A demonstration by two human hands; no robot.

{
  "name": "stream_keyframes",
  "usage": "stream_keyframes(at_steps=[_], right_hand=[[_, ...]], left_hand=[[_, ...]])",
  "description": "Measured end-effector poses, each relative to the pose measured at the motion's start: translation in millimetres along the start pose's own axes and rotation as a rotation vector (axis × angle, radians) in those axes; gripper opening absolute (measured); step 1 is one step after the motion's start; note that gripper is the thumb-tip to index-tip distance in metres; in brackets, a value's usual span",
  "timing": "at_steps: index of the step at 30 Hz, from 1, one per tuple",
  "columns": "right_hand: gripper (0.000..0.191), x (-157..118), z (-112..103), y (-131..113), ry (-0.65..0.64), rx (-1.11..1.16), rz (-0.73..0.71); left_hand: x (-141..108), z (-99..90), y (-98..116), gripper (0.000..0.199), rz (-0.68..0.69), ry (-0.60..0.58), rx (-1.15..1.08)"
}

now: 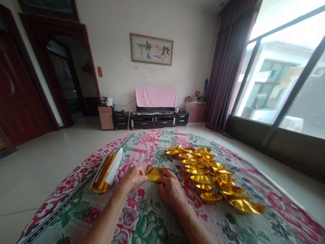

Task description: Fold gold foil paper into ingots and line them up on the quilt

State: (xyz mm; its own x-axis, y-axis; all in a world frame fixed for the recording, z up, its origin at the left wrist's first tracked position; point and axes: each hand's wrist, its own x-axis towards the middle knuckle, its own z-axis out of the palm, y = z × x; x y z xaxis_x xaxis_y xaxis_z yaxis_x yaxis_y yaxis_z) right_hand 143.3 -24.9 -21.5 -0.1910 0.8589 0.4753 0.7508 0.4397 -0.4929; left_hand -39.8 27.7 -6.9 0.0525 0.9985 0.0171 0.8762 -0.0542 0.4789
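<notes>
Between my two hands is a sheet of gold foil paper [153,173], partly folded into a flat strip. My left hand [135,177] pinches its left end, fingers curled in. At the right end, my right hand [170,188] grips it with thumb and fingers, covering that corner. To the right, several folded gold paper ingots [199,171] lie in overlapping rows, boat-shaped with pointed ends. Left of my hands rests a stack of gold foil paper [103,174], with white sheet backs [114,167] showing along its right side.
A floral cloth [149,220] covers the round table under everything. Beyond it stands a low black TV cabinet [154,121] with a pink cloth [156,96] draped over something on top. Large windows [269,81] and a dark curtain [223,67] are at the right.
</notes>
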Motion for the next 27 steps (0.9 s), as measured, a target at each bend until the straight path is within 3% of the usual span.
stream_keyframes(at_steps=[10, 15, 22, 27], right_hand=[[0.031, 0, 2, -1, 0.038, -0.002, -0.018], [0.031, 0, 1, -2, 0.038, -0.016, -0.016], [0.031, -1, 0, -3, 0.029, -0.019, -0.032], [0.029, 0, -1, -3, 0.031, -0.012, -0.052]], left_hand=[[0, -1.1, -4, 0.016, 0.077, 0.208, -0.23], [2, 4.7, 4, 0.022, 0.08, 0.203, -0.189], [-3, 1.8, 11, 0.013, 0.252, 0.263, -0.158], [-3, 1.7, 11, 0.012, 0.304, 0.297, -0.199]])
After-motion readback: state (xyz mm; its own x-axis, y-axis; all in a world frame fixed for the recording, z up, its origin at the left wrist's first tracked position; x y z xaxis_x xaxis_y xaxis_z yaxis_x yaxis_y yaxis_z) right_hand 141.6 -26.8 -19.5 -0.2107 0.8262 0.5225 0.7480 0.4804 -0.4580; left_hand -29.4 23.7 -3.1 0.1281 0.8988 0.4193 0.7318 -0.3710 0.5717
